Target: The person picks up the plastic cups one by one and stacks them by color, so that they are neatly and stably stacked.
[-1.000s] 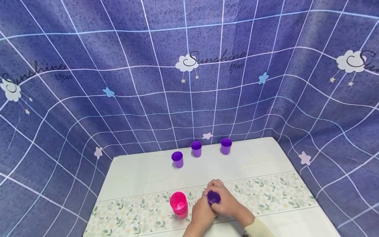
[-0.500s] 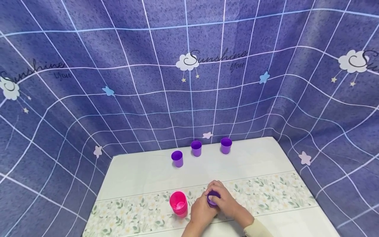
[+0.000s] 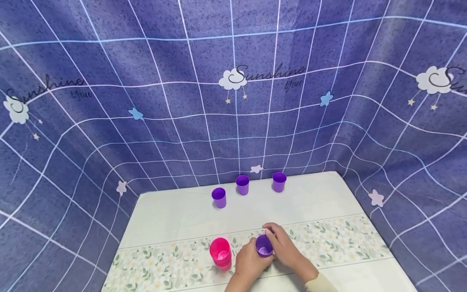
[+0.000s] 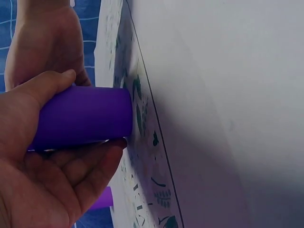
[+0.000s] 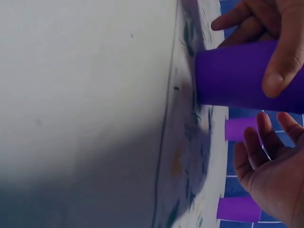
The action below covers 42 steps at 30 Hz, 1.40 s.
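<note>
The purple cup (image 3: 264, 245) is being held with its long axis about vertical, mouth up, just to the right of the pink cup stack (image 3: 224, 260). It is being gripped by the left hand (image 3: 251, 260), which is being placed between this stack and the cup, with the thumb along the cup's wall. The right hand (image 3: 286, 249) is being held farther right from the stack, fingers apart and loosely bent; whether the rim is being touched by its thumb cannot be told.
</note>
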### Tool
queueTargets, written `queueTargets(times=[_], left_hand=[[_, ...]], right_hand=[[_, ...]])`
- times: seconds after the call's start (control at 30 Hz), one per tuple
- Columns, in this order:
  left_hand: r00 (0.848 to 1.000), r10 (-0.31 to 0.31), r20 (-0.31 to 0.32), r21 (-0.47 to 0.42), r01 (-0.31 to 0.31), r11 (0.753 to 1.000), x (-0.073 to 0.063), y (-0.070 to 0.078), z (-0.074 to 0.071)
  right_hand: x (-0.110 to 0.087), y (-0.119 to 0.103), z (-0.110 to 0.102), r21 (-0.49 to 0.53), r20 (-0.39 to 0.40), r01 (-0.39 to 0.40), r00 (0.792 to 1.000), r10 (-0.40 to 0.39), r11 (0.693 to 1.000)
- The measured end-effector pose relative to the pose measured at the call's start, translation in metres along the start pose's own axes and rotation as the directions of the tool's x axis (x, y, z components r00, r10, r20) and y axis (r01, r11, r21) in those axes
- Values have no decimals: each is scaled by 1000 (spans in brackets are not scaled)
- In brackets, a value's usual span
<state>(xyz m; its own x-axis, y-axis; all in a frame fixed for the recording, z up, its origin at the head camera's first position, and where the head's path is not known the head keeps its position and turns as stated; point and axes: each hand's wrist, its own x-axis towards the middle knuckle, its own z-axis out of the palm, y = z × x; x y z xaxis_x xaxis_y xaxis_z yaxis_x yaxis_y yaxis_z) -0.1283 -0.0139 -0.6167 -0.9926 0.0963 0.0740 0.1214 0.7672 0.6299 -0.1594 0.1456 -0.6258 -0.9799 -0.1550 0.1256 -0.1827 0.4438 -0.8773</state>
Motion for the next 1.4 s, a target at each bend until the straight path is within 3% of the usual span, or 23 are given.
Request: queueTargets(times=[0.3,0.43,0.57,0.8,0.9,1.13,1.4], left_hand=[[1000,5,-18,34,-4,999,-3,-4,5],[1000,-3,-16,42,4,999,-4,-7,9],[1000,0,-24,43,1,999,-4,-5,9],[998,3,-55,74,1,997,-2,-2,5],[999,-5,-47,74,9,997,-2,-2,4],[999,-21,-35,99,24,995,-2,-5,4],[1000,-17,-13,74,18,997,-1,-2,2]], right_hand=[[20,1,-7,-142,-80,51,995,-63,989],[36,4,-15,-244,-129,91,984,-126,966],[60,2,-32,-337,-173,71,975,-136,939],[99,-3,-57,-445,-178,87,967,-183,891],[111,-1,-63,-481,-180,43,973,-147,876],[135,6,-70,-521,-169,-140,984,59,842],[154,15,-73,-530,-190,-201,975,115,824]])
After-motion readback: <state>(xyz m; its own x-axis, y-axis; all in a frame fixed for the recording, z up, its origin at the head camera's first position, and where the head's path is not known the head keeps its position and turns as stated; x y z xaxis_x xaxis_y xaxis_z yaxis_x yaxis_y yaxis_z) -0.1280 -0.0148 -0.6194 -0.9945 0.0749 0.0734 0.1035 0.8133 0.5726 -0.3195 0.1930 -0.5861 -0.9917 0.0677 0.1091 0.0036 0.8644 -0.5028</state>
